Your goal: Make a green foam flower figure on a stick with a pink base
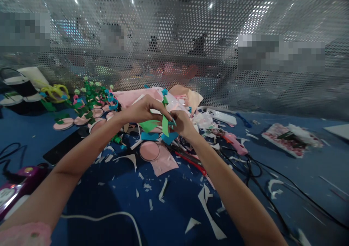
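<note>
In front of me, a small paper flower (165,99) with a blue top and a curled green strip stands upright between my hands. My left hand (143,109) comes from the left with its fingers pinched on a green paper strip (165,126) at the flower's lower part. Close against it, my right hand (184,124) has its fingers closed round the lower end of the flower; its fingertips are partly hidden. Below the left fingers shows another green paper piece (149,126). Under the hands lie blue paper (169,138), a round pink disc (149,151) and pink paper (165,162).
Several finished-looking paper flowers on pink discs (63,124) stand left, near yellow-handled scissors (56,92). A pink glue gun (236,144) with black cable lies right. White scraps (207,206) litter the blue surface. A dark phone-like slab (65,146) lies left; perforated metal (174,31) stands behind.
</note>
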### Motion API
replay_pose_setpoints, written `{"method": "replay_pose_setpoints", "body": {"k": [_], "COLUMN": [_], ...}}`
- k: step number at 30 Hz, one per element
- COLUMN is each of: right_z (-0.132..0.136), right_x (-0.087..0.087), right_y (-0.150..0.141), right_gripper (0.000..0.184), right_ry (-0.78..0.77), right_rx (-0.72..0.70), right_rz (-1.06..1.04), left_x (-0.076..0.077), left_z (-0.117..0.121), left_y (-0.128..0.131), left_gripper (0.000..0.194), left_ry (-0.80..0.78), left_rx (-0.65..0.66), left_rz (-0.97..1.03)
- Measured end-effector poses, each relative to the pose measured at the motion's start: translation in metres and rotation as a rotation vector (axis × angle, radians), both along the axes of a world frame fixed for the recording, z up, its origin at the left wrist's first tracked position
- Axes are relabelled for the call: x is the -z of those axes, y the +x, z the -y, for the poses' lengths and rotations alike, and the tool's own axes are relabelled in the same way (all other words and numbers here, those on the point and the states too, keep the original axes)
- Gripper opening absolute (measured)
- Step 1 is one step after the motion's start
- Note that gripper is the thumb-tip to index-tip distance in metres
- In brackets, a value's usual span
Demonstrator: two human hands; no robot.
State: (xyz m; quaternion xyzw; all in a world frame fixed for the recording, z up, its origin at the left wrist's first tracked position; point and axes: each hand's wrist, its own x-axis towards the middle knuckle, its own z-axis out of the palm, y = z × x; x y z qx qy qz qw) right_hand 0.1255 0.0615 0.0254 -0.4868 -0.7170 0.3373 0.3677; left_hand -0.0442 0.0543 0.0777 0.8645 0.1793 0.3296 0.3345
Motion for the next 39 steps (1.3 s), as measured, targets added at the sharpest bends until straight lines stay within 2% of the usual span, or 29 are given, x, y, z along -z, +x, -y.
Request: {"method": "replay_pose_setpoints", "body": {"k": [6,12,16,21,23,26,29,32,35,39], "right_z": [-0.001,0.006,0.008,0.011,0.014,0.02,0.02,0.016,0.012,0.012], "right_x": [0.003,0.011,0.012,0.001,-0.007,-0.016,-0.018,-0.016,-0.016,-0.017], "right_y": [0.003,-0.004,-0.008,-0.003,0.0,0.004,0.006,0.008,0.009,0.009], "right_gripper": [0.025,0.027,0.037,0.029,0.029,0.034,0.029,0.026,0.031,0.031], "right_ry": [0.179,0.269,0.225,0.168,0.138,0.104,0.094,0.162,0.272,0.356], "right_rx": [0.051,0.027,-0.106,-0.317,-0.414,-0.518,-0.497,-0.368,-0.26,-0.252], "right_rz": [0.076,0.069,0.089,0.319,0.362,0.331,0.232,0.117,0.144,0.184], "left_x": [0.003,0.006,0.005,-0.003,-0.003,0.003,0.012,0.018,0.022,0.023], "left_z": [-0.001,-0.004,-0.004,-0.008,-0.015,-0.026,-0.035,-0.038,-0.039,-0.038], "left_y": [0.003,0.003,-0.001,-0.013,-0.018,-0.02,-0.018,-0.015,-0.01,-0.005], "left_gripper": [0.01,0.009,0.016,0.019,0.023,0.034,0.048,0.056,0.053,0.046], "left_ry": [0.044,0.008,0.051,0.086,0.039,-0.125,-0.322,-0.434,-0.473,-0.538], "left_rx": [-0.088,-0.215,-0.32,-0.438,-0.435,-0.409,-0.378,-0.341,-0.357,-0.414], "left_rz": [0.005,0.159,0.222,0.105,0.065,0.08,0.07,0.055,0.096,0.124]}}
